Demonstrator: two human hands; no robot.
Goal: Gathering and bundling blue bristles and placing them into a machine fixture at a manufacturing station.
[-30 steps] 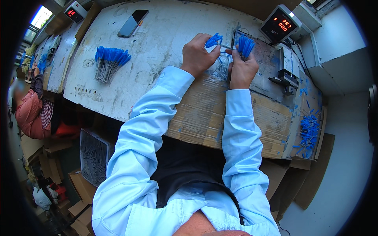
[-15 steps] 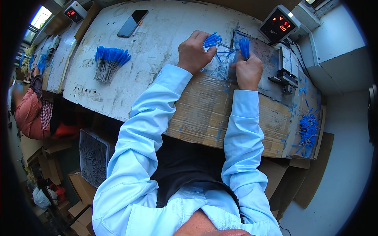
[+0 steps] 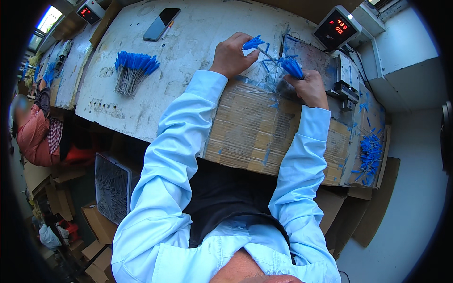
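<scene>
My left hand [image 3: 232, 55] is closed on a small bunch of blue-tipped sticks [image 3: 253, 43] above the worktable. My right hand [image 3: 310, 87], further right, grips a thicker bundle of blue-tipped sticks [image 3: 292, 67] whose blue ends point up and left; the stems are mostly hidden in the hand. Between both hands a thin, ribbed grey rod [image 3: 267, 54] runs slantwise, with a few loose blue pieces around it. A large bunch of blue-tipped sticks with thin grey stems [image 3: 134, 70] lies fanned on the table to the left.
A phone [image 3: 161, 24] lies at the back of the worktable [image 3: 188, 42]. At the right stand a red-digit display [image 3: 336, 28] and a metal fixture [image 3: 347, 78]. Loose blue-tipped pieces [image 3: 370, 153] are heaped near the right edge. Cardboard [image 3: 255, 127] covers the front. Another person [image 3: 35, 137] sits far left.
My right hand has moved right and slightly nearer with its bundle, which now leans left. My left hand has shifted slightly farther away. The display's digits have changed.
</scene>
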